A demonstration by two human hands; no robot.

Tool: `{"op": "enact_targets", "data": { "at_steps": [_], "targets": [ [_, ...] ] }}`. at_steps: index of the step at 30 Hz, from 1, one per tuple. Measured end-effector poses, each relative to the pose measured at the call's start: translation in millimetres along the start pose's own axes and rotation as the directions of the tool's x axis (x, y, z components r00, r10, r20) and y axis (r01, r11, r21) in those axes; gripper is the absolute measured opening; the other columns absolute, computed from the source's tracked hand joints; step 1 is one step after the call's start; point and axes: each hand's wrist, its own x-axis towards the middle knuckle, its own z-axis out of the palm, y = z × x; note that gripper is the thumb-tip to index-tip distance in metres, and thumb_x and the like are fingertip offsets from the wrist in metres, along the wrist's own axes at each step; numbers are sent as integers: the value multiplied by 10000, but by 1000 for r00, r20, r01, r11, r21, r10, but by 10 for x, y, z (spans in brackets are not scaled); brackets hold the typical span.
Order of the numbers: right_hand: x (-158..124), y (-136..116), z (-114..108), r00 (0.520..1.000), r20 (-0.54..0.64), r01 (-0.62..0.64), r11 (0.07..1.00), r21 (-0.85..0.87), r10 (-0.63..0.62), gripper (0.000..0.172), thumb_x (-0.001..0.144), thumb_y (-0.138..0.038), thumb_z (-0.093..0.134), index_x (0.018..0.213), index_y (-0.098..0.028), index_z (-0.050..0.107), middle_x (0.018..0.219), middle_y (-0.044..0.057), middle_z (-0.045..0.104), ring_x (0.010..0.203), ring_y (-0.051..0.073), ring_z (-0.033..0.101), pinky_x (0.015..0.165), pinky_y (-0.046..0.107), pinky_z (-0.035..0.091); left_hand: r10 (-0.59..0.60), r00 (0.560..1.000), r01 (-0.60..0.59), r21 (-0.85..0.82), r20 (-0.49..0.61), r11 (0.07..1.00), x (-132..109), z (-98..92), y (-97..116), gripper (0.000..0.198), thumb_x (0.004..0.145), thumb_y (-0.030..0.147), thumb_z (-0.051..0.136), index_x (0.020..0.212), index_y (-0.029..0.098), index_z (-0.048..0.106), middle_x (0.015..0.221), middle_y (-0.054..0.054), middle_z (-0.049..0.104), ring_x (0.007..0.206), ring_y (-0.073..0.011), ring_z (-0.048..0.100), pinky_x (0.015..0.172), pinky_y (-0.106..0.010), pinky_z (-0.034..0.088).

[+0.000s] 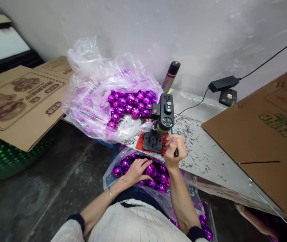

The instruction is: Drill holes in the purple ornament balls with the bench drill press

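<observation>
My left hand (136, 172) is over a clear plastic bag on my lap, its fingers and thumb spread around a shiny purple bauble (151, 170); I cannot tell how firmly they touch it. More purple baubles (162, 178) lie under and beside that hand. My right hand (175, 149) is wrapped round the black lever handle (176, 153) of a small tabletop press (166, 112). The press has a black head with round grilles and a red switch. Below its head is a dark slotted base plate (152, 141) on a red mat (140, 143).
Behind the press, a large plastic bag (90, 84) spills purple baubles onto the white table (206, 158), which is strewn with small black bits. A spray can (171, 76), a power adapter (223, 83) and cardboard boxes (25, 101) (266, 134) stand around. Green shiny items (12, 154) lie left.
</observation>
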Motion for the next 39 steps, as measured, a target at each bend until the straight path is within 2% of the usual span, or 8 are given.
{"op": "enact_targets", "data": {
  "at_steps": [4,7,10,15,23,28,33,39],
  "targets": [
    [-70,43,11,1000,12,-5,1000,-20,5,319,1002,-198,450,695,-223,532,683,4,585,671,150,598,624,318,445,45,989,-42,20,-140,999,194,-136,-94,727,884,661,643,1433,188,580,1261,-185,710,1150,-321,689,982,-473,559],
    [-73,47,15,1000,-2,-10,1000,-25,10,316,997,-188,459,691,-220,531,681,1,587,665,146,597,617,313,447,-44,942,59,36,-332,998,831,-550,-362,379,1049,400,481,1338,221,647,1254,-136,715,1197,-268,660,1070,-439,504],
    [-80,53,19,1000,-9,0,1000,-3,0,317,986,-165,463,681,-217,529,669,-7,572,672,147,599,613,309,439,-273,839,334,49,-470,941,1529,-984,-731,375,1015,305,556,1367,188,614,1349,-166,638,1286,-311,588,1120,-470,447],
    [-107,74,15,999,7,36,999,-11,-36,316,984,-150,446,683,-222,512,647,-14,546,670,149,592,615,308,428,-478,854,505,106,-206,857,2073,-1145,-1137,664,798,169,815,1420,188,586,1324,-194,589,1206,-403,633,1048,-500,479],
    [-84,67,9,998,20,65,998,8,-66,266,962,-110,457,728,-220,520,662,-21,560,677,138,599,629,292,443,-525,800,402,-390,-290,828,1983,-1149,-1095,614,838,332,796,1404,197,602,1286,-145,631,1207,-326,618,1091,-493,478],
    [-51,45,8,996,26,84,996,4,-84,266,962,-92,446,739,-221,512,695,-10,568,678,130,593,628,286,450,-567,811,233,-809,-144,540,1492,-1197,-692,775,768,534,837,1423,271,518,1270,-94,653,1095,-265,680,911,-417,602],
    [-43,46,6,995,33,95,995,-2,-95,257,963,-98,451,747,-224,509,694,-10,561,675,130,588,628,289,456,-574,816,278,-916,67,288,993,-867,-364,636,792,492,817,1330,263,567,1252,-69,665,1056,-231,715,918,-407,618],
    [-57,69,-19,993,58,105,994,-17,-104,247,965,-99,454,759,-222,511,702,-12,564,688,127,592,637,286,462,-546,833,281,-782,-89,556,842,-416,-339,820,738,488,863,1428,222,511,1353,-115,653,1194,-257,672,1067,-421,533]
  ]
}}
